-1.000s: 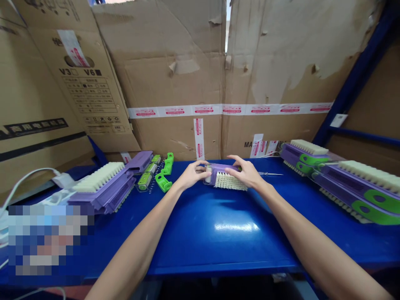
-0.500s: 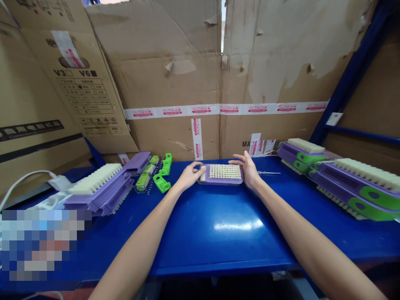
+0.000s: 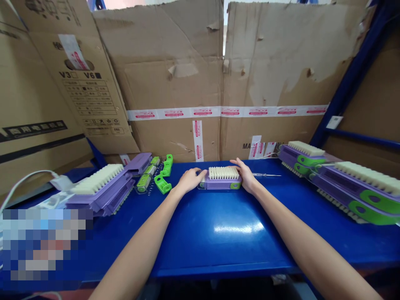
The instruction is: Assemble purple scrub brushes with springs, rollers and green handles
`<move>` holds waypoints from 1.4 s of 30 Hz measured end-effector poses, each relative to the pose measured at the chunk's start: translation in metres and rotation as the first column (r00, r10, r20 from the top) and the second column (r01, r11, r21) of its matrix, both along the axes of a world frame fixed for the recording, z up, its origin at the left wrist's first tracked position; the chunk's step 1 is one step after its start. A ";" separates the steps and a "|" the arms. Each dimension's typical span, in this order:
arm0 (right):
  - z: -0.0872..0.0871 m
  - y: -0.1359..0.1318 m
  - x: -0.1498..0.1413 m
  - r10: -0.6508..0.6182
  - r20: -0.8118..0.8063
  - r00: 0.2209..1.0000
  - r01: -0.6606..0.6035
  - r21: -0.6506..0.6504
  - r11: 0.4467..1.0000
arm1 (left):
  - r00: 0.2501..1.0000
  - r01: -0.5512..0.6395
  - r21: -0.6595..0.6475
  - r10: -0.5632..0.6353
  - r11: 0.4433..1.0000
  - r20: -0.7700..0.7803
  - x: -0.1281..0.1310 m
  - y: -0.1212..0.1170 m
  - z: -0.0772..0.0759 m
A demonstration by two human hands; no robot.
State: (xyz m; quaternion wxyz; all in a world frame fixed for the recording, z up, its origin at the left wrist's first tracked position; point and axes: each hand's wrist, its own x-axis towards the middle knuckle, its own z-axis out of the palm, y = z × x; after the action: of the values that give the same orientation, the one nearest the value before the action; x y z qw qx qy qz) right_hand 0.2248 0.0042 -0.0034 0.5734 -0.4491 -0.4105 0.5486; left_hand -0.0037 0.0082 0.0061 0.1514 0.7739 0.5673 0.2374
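A purple brush [image 3: 215, 184] with cream bristles facing up stands at the middle of the blue table. Its long side with a green patch at the right end is turned toward me. My left hand [image 3: 191, 180] grips the brush's left end, thumb along the near corner. My right hand [image 3: 246, 177] holds the other end, some of its fingers hidden behind the bristles. Just right of that hand lies a thin screwdriver-like tool [image 3: 267, 175], its left end covered by the hand.
Green plastic brackets [image 3: 163, 184], springs [image 3: 150, 187] and clear-and-green parts [image 3: 144, 182] lie left of my left hand. Purple brush pieces [image 3: 103, 191] are stacked farther left by a white cable [image 3: 29, 175]. More brushes [image 3: 353, 187] stand at right. Cardboard [image 3: 175, 91] walls the back.
The brush has been turned over between my hands: its bristles faced me, low at the front, and now point upward. My right hand has moved from its top to its right end.
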 end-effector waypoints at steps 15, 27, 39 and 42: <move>0.000 -0.002 -0.004 0.004 0.037 0.999 -0.005 0.036 0.999 | 0.977 -0.003 0.005 0.002 1.000 0.213 -0.007 0.004 -0.003; 0.003 -0.003 -0.001 -0.027 -0.006 1.000 0.027 0.016 1.000 | 0.977 -0.052 -0.007 0.053 0.999 0.205 0.004 -0.008 0.002; 0.000 -0.008 0.000 0.015 0.093 0.996 -0.017 0.023 1.000 | 0.997 0.076 0.175 -0.078 0.982 0.004 0.042 -0.042 0.007; -0.002 -0.006 -0.003 -0.068 0.149 0.987 0.054 0.097 0.994 | 0.985 0.105 0.236 -0.069 0.966 -0.156 0.046 -0.045 0.008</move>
State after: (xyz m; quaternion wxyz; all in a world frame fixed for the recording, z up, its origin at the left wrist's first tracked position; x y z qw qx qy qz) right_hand 0.2222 -0.0016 -0.0054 0.5773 -0.4749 -0.4639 0.4754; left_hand 0.0423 -0.0368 0.0145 0.0237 0.8261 0.5090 0.2408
